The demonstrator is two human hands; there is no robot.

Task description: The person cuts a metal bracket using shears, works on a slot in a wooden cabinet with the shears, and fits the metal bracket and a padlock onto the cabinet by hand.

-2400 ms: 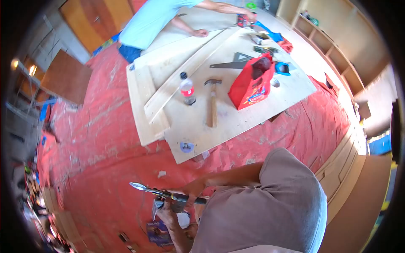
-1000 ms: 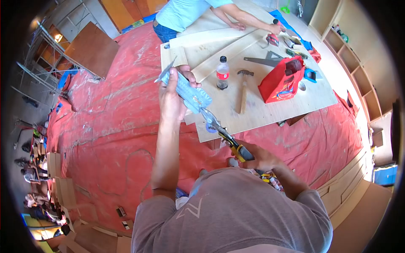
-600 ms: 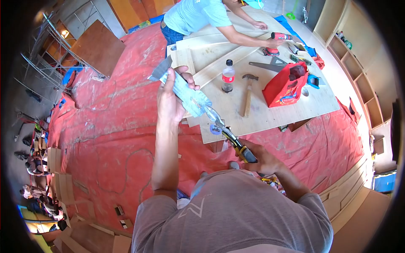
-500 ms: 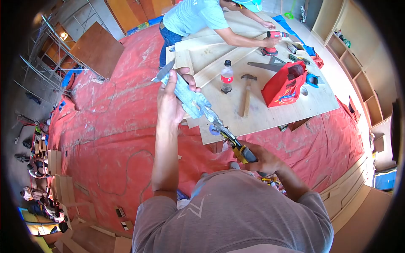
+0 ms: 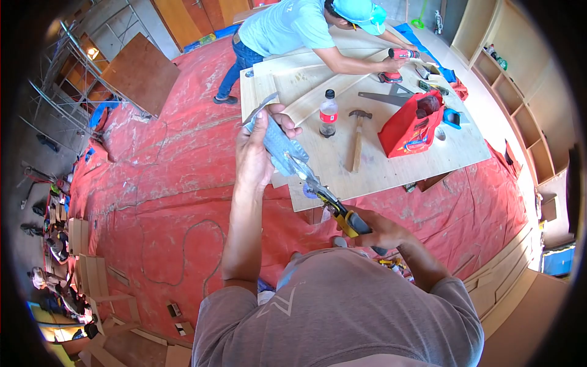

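Observation:
My left hand [image 5: 254, 160] is raised at the centre, its thumb and fingers wrapped round a crumpled blue-grey strip [image 5: 280, 147] with a thin grey flap at its upper end. My right hand [image 5: 379, 230] grips the yellow-and-black handles of metal snips [image 5: 332, 205]. The jaws of the snips touch the lower end of the strip; whether they are closed on it cannot be made out. Beyond my hands, a bottle [image 5: 328, 114] stands upright on the wooden board [image 5: 342, 180], with a hammer [image 5: 358, 144] lying beside it and a red bag [image 5: 403, 129] further right.
Across the board a co-worker [image 5: 287, 30] leans over with a red drill [image 5: 402, 54]. A saw [image 5: 384, 98] lies behind the bag. Red sheeting [image 5: 153, 226] covers the floor. Wooden shelving [image 5: 510, 92] stands at right, a scaffold frame [image 5: 52, 92] at left.
Both my hands have come up from low in front of me, now apart with the strip between them. Lately my left hand shifted slightly right and the strip's flap turned. The co-worker leaned further right.

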